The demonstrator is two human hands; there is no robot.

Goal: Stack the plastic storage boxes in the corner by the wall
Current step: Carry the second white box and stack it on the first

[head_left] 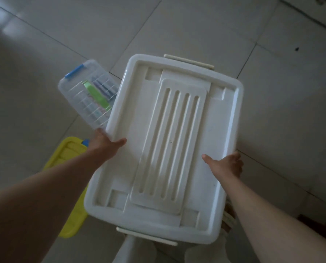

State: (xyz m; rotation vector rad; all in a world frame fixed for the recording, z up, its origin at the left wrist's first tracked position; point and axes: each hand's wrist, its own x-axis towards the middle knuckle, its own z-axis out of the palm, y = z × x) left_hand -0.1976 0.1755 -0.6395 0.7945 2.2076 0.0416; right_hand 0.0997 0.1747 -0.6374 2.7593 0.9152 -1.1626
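While the head view is dim and slightly blurred, it shows a large white box [164, 147] with its ribbed lid up, carried above the tiled floor [272, 111]. The left hand [105, 145] grips its left long edge, thumb lying on the lid and fingers hidden under the rim. The right hand [224, 166] holds the opposite edge the same way, thumb on top, fingers curled round the side. Beside the box on the left lie a small clear box [84, 95] with a blue latch and, nearer the person, a yellow box [69, 186], both on the floor. No corner is in view, though a strip at the top right may be the foot of a wall.

To do this carry well, I judge, both grips should stay level so the lid does not tip. As the largest box, it likely belongs at the bottom, set square into the corner with the smaller ones centred on its lid.
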